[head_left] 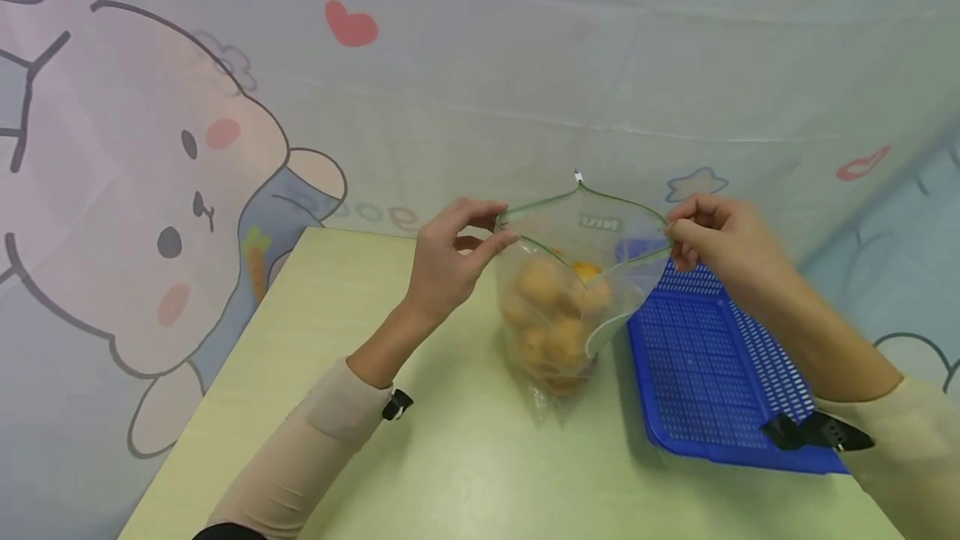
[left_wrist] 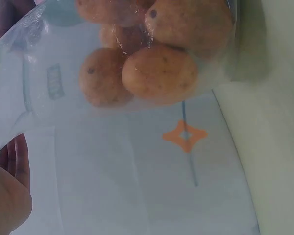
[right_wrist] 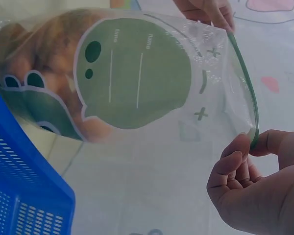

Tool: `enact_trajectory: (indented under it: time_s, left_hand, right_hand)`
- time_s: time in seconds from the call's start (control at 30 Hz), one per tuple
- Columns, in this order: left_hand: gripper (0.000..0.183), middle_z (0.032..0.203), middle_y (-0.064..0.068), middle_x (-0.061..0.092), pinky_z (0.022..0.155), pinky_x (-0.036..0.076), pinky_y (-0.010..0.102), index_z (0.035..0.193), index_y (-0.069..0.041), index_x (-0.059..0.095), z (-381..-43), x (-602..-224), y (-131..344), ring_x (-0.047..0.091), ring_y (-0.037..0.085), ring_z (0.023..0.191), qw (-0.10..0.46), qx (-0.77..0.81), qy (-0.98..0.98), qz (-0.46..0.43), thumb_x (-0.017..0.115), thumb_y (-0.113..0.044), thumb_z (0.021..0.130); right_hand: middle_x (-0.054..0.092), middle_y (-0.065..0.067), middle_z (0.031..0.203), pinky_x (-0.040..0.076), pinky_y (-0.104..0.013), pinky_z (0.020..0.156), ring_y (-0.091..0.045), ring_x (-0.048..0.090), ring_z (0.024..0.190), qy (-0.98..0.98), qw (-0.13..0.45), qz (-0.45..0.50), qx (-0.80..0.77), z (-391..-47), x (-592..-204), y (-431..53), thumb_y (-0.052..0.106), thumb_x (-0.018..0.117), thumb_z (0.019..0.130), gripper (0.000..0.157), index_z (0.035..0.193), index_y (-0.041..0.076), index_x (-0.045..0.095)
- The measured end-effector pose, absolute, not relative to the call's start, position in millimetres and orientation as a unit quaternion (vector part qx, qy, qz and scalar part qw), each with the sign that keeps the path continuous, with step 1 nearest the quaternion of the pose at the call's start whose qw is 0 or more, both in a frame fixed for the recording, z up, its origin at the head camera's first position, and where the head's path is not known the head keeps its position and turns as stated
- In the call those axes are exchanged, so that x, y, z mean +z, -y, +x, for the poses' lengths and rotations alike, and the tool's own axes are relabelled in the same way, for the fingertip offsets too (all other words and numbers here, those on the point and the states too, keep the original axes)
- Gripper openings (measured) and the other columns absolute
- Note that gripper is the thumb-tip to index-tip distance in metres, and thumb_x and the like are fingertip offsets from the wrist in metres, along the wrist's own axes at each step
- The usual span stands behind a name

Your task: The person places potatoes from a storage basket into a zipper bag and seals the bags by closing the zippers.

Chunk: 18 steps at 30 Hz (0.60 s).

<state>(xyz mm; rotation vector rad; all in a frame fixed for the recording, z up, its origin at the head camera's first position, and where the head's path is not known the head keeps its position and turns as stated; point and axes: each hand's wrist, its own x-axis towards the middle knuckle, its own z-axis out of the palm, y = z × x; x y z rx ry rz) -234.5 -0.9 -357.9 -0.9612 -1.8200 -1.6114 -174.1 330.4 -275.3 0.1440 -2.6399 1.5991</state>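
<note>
A clear zip bag with a green-edged mouth stands on the table, its mouth spread in a diamond shape. Several round, orange-brown potatoes fill its lower part; their dark spots show through the plastic in the left wrist view. My left hand pinches the left corner of the mouth between thumb and fingers. At the opposite corner, my right hand pinches the green rim. A white slider sits at the far point of the rim. Green printing with writing lines covers the bag's side in the right wrist view.
A blue plastic basket with slotted walls stands right of the bag, under my right forearm. The pale yellow table meets a printed cloth backdrop along its far edge. Dark straps circle my sleeves.
</note>
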Motion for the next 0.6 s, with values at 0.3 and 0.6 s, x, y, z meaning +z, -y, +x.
enact_trajectory:
  time_s: [0.3,0.6]
  left_hand:
    - [0.029,0.114,0.01,0.071,0.07,0.063,0.039,0.129,-0.002,0.069,-248.7,-354.7,1.7,0.07,0.023,0.101,0.134,-0.642,0.68,-0.327,0.062,-0.022,0.11]
    - [0.045,0.154,0.011,0.055,0.113,0.048,0.039,0.157,-0.006,0.049,-307.6,-357.6,-16.9,0.052,0.023,0.141,-0.129,-0.689,0.634,-0.327,0.054,-0.016,0.113]
  right_hand:
    - [0.064,-0.003,0.081,0.057,-0.031,0.063,-0.022,0.061,0.069,0.846,0.036,0.052,0.53,-176.6,-270.4,-324.6,0.012,0.063,0.107,0.014,0.111,-0.002,0.066]
    - [0.067,-0.004,0.083,0.058,-0.029,0.063,-0.02,0.063,0.071,0.831,0.032,0.084,0.549,-186.5,-277.4,-311.3,0.01,0.064,0.106,0.016,0.112,-0.005,0.066]
